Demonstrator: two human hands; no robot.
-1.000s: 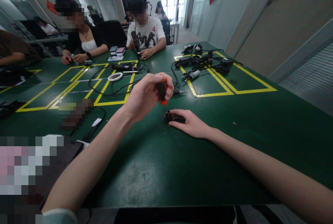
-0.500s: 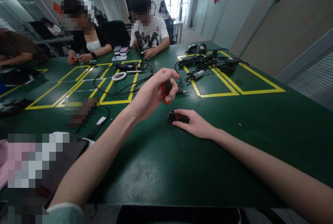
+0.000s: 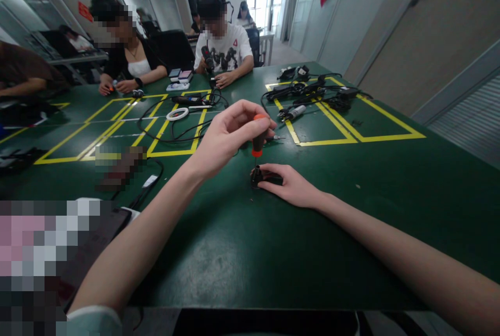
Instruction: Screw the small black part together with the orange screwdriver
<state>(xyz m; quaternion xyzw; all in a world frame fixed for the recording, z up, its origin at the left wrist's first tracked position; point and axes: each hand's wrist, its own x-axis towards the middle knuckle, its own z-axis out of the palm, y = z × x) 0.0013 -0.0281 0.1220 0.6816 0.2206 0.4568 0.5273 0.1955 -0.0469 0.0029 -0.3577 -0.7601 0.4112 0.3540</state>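
My left hand (image 3: 238,127) is closed around the handle of a red and black screwdriver (image 3: 258,143), which stands nearly upright. Its thin shaft points down at a small black part (image 3: 256,176) on the green table. I cannot make out whether the tip sits inside that part. My right hand (image 3: 291,185) grips the black part from the right side, fingers behind it and thumb in front, and rests on the table. A tiny speck, perhaps a screw (image 3: 251,200), lies just in front of the part.
Black cables and adapters (image 3: 312,91) lie in the yellow-taped areas at the back right. A white ring (image 3: 177,114) and more cable lie at the back left. A dark phone-like object (image 3: 97,242) is near my left forearm. Co-workers (image 3: 222,49) sit across the green table (image 3: 332,263).
My left hand has changed its hold on the screwdriver, which has gone from tilted to nearly upright with its red-topped handle now showing. My right hand and the black part have stayed put.
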